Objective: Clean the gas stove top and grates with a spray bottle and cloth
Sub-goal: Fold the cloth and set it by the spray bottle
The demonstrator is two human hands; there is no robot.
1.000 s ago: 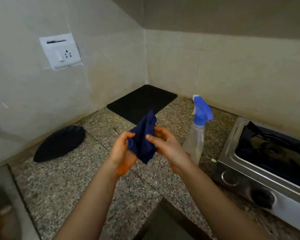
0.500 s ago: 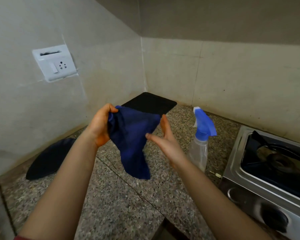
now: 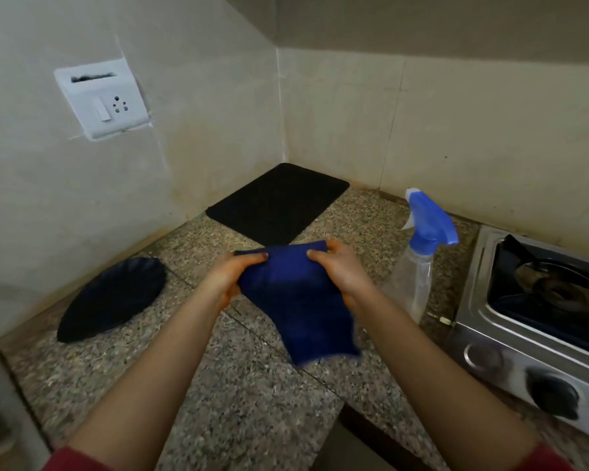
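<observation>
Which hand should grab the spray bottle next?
Probably the right hand. The spray bottle stands just to its right, beside the stove, while the left hand is farther away and could keep holding the blue cloth.

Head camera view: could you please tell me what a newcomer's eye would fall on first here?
A dark blue cloth spread between the left hand and right hand, above the speckled counter at centre. Right of it stands a clear spray bottle with a blue head, beside the steel gas stove at the right edge.
</observation>
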